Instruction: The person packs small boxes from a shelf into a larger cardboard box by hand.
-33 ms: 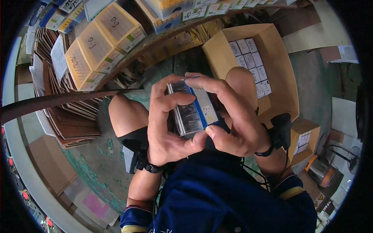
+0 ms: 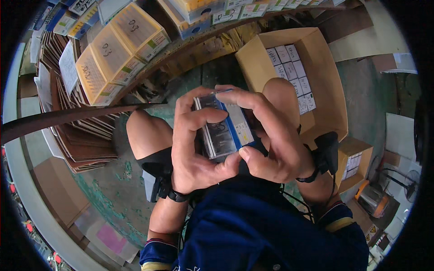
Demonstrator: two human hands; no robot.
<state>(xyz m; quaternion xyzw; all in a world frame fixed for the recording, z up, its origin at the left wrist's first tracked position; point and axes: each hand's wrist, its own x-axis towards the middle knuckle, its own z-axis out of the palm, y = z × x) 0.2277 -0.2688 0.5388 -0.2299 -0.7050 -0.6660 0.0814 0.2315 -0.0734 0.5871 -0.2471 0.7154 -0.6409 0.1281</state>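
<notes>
A small flat clear plastic case [image 2: 222, 135] is held up between my hands, above my lap. It has a blue strip and a white label, and thin dark items show dimly through its lid. My left hand [image 2: 187, 140] grips the clear side, its index finger bent over the lid and its thumb at the near edge. Around the labelled end curls my right hand [image 2: 273, 135], fingers along the far edge and thumb at the near corner. The thumbs almost meet. Fingers hide parts of the case's sides.
Yellow clear-lidded boxes [image 2: 108, 52] line the shelf at upper left, beside stacked brown boards [image 2: 83, 135]. An open cardboard carton [image 2: 323, 86] with several small white boxes stands beyond my right knee. A smaller carton [image 2: 361, 151] and an orange-and-clear container [image 2: 373, 198] sit farther right.
</notes>
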